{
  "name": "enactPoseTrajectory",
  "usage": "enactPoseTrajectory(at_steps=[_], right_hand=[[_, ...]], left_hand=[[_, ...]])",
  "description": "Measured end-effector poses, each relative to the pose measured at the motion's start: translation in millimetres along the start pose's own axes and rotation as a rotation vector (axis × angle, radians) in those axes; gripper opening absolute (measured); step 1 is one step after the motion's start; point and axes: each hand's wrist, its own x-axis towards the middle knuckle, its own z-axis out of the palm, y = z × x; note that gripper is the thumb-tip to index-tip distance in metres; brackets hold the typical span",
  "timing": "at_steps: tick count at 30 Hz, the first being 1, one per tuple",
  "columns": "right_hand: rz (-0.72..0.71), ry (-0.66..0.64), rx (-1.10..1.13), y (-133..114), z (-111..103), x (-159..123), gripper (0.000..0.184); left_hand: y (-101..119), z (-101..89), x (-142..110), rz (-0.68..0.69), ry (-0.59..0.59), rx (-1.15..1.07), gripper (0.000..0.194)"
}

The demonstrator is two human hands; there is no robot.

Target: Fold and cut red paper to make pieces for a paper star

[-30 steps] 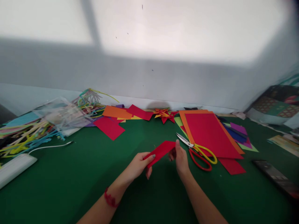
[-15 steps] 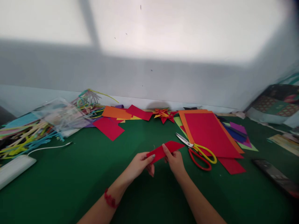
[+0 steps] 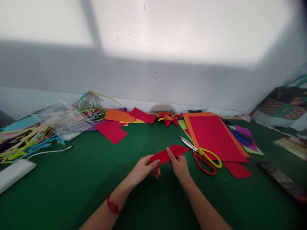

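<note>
- Pale wall (image 3: 148,73) rises at the far side, brightly lit above and shaded lower down; before it spreads our green tabletop (image 3: 76,182).
- Over the near middle of the tabletop we hold a red paper strip (image 3: 178,149), slanting up towards the right, its right end tapering to a point (we cannot tell how many layers it has).
- Our left hand (image 3: 144,167) grips the strip's left end, thumb on top and fingers curled beneath; a red bracelet (image 3: 113,206) circles that wrist.
- Our right hand (image 3: 177,163) pinches the strip farther along, thumb pressed flat on its upper face, fingers bent under it, and the pointed end juts out beyond.
- Just right of our right hand lie scissors (image 3: 196,149) with one yellow and one red handle, blades towards the far left, partly over a large red sheet (image 3: 213,137).
- Beneath that sheet an orange sheet (image 3: 186,123) shows; a phone (image 3: 279,180) lies to the near right.
- At the far middle we see folded paper stars (image 3: 168,117), with an orange rectangle (image 3: 120,115) and a red rectangle (image 3: 111,131) to their left.
- On the far left sits a heap of coloured fuzzy stems (image 3: 26,140), partly under clear plastic (image 3: 62,116).
</note>
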Motion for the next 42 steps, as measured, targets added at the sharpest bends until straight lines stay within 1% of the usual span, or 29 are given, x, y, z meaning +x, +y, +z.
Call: enactPoseTrajectory(at_steps=[3,7,9,11,12,14,16,20,21,24,27,29,31,33,36,39,42], right_hand=[[0.002,0.003,-0.001,0.3,-0.6,0.3,0.041],[0.049,0.019,0.018,-0.3,-0.2,1.1,0.041],[0.074,0.032,0.009,1.0,-0.7,1.9,0.04],[0.08,0.049,-0.012,3.7,-1.5,2.7,0.039],[0.079,0.056,-0.029,5.2,-2.0,3.0,0.039],[0.076,0.063,-0.061,7.8,-2.3,3.0,0.041],[0.087,0.055,-0.068,8.7,-1.6,2.5,0.041],[0.114,-0.036,-0.009,6.8,1.6,1.6,0.027],[0.112,-0.058,0.009,6.4,2.4,1.6,0.028],[0.097,-0.085,0.057,6.1,3.2,2.4,0.039],[0.101,-0.107,0.087,4.7,2.2,3.6,0.038],[0.092,-0.126,0.099,2.0,1.4,4.0,0.038],[0.069,-0.114,0.107,-1.9,1.3,3.6,0.04],[0.059,-0.089,0.106,-5.4,2.0,2.4,0.039],[0.056,-0.066,0.093,-7.9,3.4,-0.1,0.036],[0.036,-0.055,0.044,-7.9,4.7,-2.0,0.033],[0.023,-0.055,0.002,-8.5,5.6,-3.0,0.033]], left_hand=[[-5.7,-2.3,2.3,0.014,-0.015,-0.002,0.04],[-5.6,-2.4,2.6,0.055,0.034,0.08,0.043],[-1.9,0.0,-0.2,0.119,0.116,0.226,0.044],[1.7,3.0,-4.1,0.219,0.211,0.452,0.042],[2.8,4.3,-5.8,0.268,0.239,0.564,0.042],[3.4,5.6,-7.5,0.329,0.246,0.71,0.046],[2.3,5.0,-6.8,0.339,0.237,0.736,0.049],[-0.4,-0.8,-2.1,0.322,0.283,0.624,0.044],[-0.9,-2.4,-1.1,0.315,0.296,0.584,0.043],[-2.0,-5.6,0.8,0.276,0.307,0.457,0.043],[-2.8,-5.2,2.1,0.231,0.268,0.285,0.041],[-2.2,-3.7,3.0,0.226,0.246,0.165,0.038],[-0.6,-2.4,3.7,0.238,0.247,0.059,0.036],[1.4,-2.4,4.3,0.24,0.281,-0.036,0.035],[2.8,-4.9,5.1,0.183,0.357,-0.15,0.036],[2.0,-8.4,5.6,0.118,0.391,-0.22,0.039],[2.0,-8.7,4.5,0.092,0.444,-0.267,0.038]])
